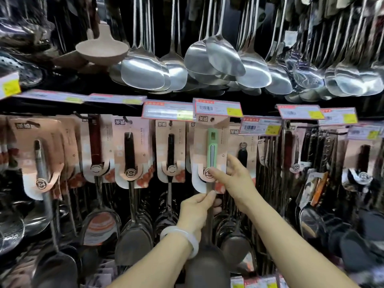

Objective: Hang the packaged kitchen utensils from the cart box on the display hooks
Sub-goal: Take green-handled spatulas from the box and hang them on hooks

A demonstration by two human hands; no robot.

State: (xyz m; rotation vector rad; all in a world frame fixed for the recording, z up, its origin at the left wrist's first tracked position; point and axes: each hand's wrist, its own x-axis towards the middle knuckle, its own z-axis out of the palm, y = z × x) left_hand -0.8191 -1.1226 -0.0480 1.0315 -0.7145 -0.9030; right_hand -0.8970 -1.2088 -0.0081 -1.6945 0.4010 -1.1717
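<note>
A packaged utensil with a green handle (212,146) on a pink card is held up against the display, its card top just under a price tag (217,107). My left hand (197,213) grips its metal shaft below the card. My right hand (232,177) pinches the lower edge of the card, thumb on the round label. The utensil's dark head (204,265) hangs low between my forearms. Whether the card's hole sits on a hook is hidden by the tag. The cart box is out of view.
Similar carded spatulas hang on hooks to the left (131,150) and right (242,154). Steel spatulas and ladles (216,57) hang from the row above. Price tags stick out along the rail (168,110). Dark utensil heads crowd the lower row.
</note>
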